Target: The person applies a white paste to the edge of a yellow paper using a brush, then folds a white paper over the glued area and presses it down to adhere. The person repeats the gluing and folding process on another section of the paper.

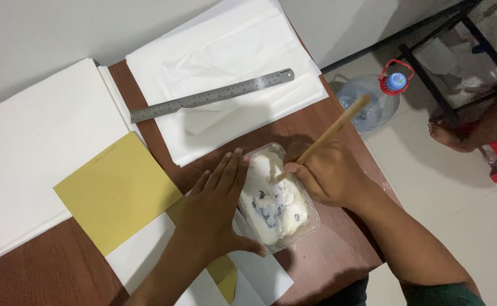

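From the head camera we see our left hand [214, 209] pressed flat, fingers together, against the side of a clear plastic tub [311, 218] of white paste (flecked dark) on the brown table [328, 266] — our right hand [328, 173] has its fingers clamped on a wooden stick [339, 124] dipped in it. A steel ruler [211, 95] lies across white paper [231, 51]; a yellow sheet [115, 190] sits near the left hand.

A steel ruler [212, 95] lies slantwise on a stack of white tissue sheets [226, 62]. Left of the ruler, white paper [33, 153] covers the brown tabletop [328, 266]; below it sits a yellow card [115, 190]. Right of it, on the floor, stands a water jug [373, 105].
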